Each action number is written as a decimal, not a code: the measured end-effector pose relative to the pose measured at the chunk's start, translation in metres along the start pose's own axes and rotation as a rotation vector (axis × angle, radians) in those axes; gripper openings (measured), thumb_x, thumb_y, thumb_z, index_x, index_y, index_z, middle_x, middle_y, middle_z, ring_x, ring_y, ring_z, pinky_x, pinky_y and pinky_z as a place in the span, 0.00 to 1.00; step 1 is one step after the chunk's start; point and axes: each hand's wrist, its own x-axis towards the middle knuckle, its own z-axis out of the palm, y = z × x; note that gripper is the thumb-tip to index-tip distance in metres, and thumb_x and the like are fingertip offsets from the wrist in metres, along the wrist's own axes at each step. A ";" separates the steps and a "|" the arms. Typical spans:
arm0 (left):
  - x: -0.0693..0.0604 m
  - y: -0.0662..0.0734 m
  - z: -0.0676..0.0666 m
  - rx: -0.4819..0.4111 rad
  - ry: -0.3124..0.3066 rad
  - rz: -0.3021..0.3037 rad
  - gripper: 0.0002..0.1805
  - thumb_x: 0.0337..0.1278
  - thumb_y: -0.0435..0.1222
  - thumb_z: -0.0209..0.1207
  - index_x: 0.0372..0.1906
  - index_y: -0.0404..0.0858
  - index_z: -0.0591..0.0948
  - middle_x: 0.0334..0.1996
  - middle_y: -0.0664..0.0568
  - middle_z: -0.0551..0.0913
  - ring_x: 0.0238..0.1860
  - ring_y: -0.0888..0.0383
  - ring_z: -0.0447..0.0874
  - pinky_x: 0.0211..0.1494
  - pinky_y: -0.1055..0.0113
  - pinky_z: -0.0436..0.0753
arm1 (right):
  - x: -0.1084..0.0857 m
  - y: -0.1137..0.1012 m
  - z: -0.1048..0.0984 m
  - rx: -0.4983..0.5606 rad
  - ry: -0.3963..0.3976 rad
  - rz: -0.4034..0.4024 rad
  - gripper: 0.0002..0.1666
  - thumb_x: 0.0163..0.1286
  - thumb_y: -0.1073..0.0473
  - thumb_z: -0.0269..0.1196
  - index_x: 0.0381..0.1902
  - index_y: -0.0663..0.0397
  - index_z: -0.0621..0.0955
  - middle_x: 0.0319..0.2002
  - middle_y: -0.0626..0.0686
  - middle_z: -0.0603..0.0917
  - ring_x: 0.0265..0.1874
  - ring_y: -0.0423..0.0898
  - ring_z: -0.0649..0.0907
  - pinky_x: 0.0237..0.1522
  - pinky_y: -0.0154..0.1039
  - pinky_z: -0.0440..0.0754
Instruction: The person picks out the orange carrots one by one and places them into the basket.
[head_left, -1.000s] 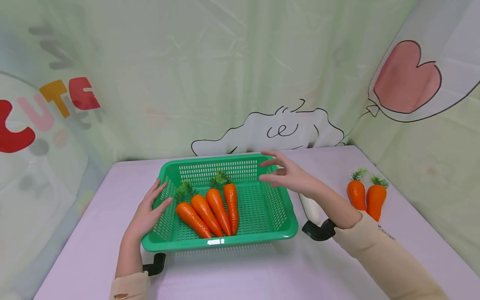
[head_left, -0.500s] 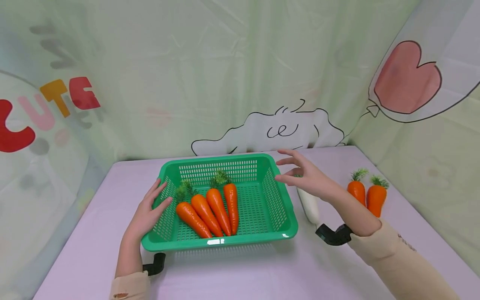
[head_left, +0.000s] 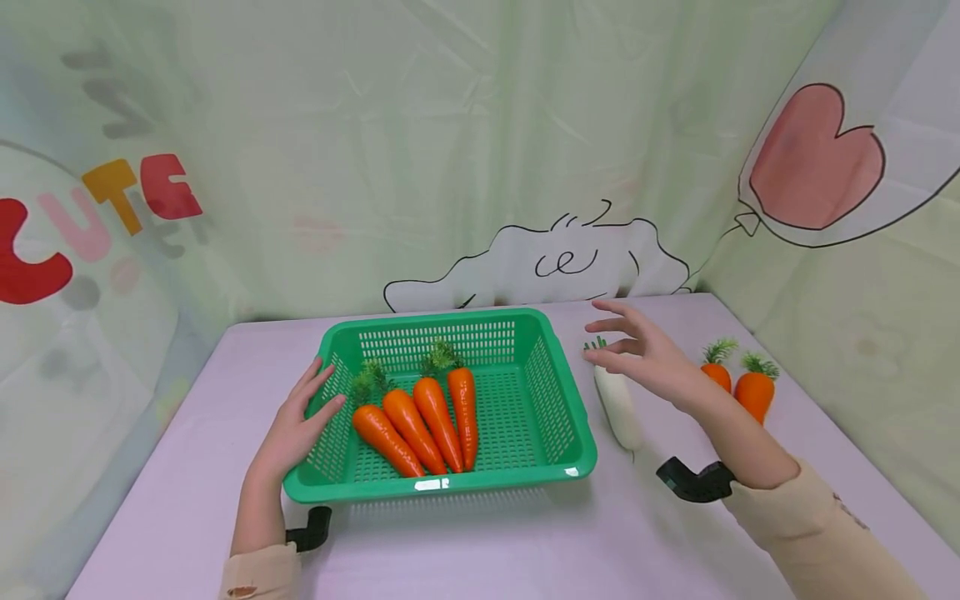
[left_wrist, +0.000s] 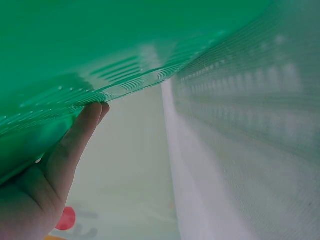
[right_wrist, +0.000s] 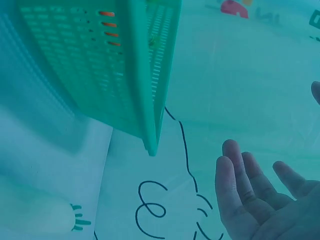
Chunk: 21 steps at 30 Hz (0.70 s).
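A green plastic basket [head_left: 517, 474] stands on the table with several orange carrots [head_left: 411, 427] lying side by side in its left half. My left hand [head_left: 291, 429] rests against the basket's left side, fingers and thumb fairly straight at the rim. In the left wrist view, its fingers touch the perforated basket wall [left_wrist: 117, 70]. To the right of the basket lies a white radish [head_left: 617, 407] with short green stalks. My right hand [head_left: 651, 354] hovers above the radish's stalk end, its fingers spread and holding nothing. The right wrist view shows the radish [right_wrist: 37, 210] apart from the fingers.
Two stubby carrots with leafy tops, a left one [head_left: 717, 375] and a right one [head_left: 755, 392], lie at the far right, partly hidden by my right forearm. A printed curtain [head_left: 420, 167] hangs behind the pale table [head_left: 450, 558].
My right hand has moved right, from above the basket's right rim to over the radish, uncovering more of it. The left hand and the basket have stayed put.
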 end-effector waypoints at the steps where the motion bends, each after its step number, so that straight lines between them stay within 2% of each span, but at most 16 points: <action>1: 0.000 0.000 0.000 -0.001 0.000 0.000 0.34 0.63 0.49 0.50 0.69 0.37 0.58 0.72 0.48 0.44 0.70 0.42 0.41 0.61 0.34 0.50 | -0.001 0.002 -0.001 -0.008 0.006 0.002 0.40 0.65 0.54 0.59 0.69 0.49 0.54 0.59 0.61 0.69 0.45 0.54 0.76 0.43 0.37 0.78; 5: 0.000 -0.001 0.000 -0.001 -0.001 -0.002 0.35 0.63 0.50 0.50 0.69 0.37 0.58 0.72 0.49 0.44 0.70 0.42 0.41 0.61 0.34 0.50 | -0.005 0.006 -0.006 -0.044 0.032 0.001 0.39 0.65 0.54 0.59 0.70 0.48 0.55 0.59 0.60 0.69 0.45 0.53 0.77 0.43 0.38 0.77; 9: 0.000 -0.001 0.000 -0.003 -0.001 -0.003 0.35 0.63 0.50 0.50 0.69 0.37 0.58 0.72 0.49 0.44 0.70 0.42 0.41 0.61 0.34 0.50 | -0.011 0.010 -0.009 -0.066 0.055 0.005 0.40 0.66 0.54 0.59 0.70 0.47 0.54 0.59 0.60 0.69 0.45 0.53 0.77 0.47 0.49 0.75; 12: 0.000 -0.001 0.000 -0.003 0.000 -0.002 0.35 0.63 0.50 0.50 0.69 0.37 0.58 0.72 0.49 0.44 0.70 0.42 0.41 0.61 0.34 0.50 | -0.015 0.011 -0.012 -0.076 0.063 0.009 0.40 0.66 0.53 0.59 0.70 0.46 0.53 0.60 0.60 0.68 0.46 0.52 0.77 0.47 0.54 0.74; 14: 0.000 -0.001 0.000 -0.002 0.000 -0.001 0.34 0.63 0.49 0.50 0.69 0.37 0.58 0.72 0.49 0.44 0.70 0.42 0.41 0.61 0.34 0.50 | -0.016 0.011 -0.013 -0.086 0.069 0.004 0.40 0.66 0.53 0.59 0.70 0.47 0.54 0.60 0.60 0.68 0.46 0.51 0.77 0.47 0.51 0.75; 19: 0.000 -0.001 0.000 -0.006 0.000 0.000 0.34 0.63 0.49 0.50 0.69 0.38 0.58 0.72 0.49 0.44 0.70 0.42 0.41 0.61 0.34 0.50 | -0.020 0.013 -0.017 -0.120 0.092 -0.010 0.39 0.66 0.54 0.59 0.70 0.48 0.55 0.59 0.60 0.69 0.43 0.42 0.78 0.43 0.32 0.77; 21: 0.001 -0.001 0.000 -0.008 0.000 0.000 0.35 0.63 0.50 0.50 0.69 0.38 0.58 0.72 0.49 0.44 0.70 0.42 0.41 0.61 0.34 0.50 | -0.022 0.015 -0.019 -0.128 0.102 -0.010 0.39 0.65 0.54 0.59 0.70 0.49 0.55 0.58 0.59 0.69 0.41 0.37 0.78 0.40 0.28 0.76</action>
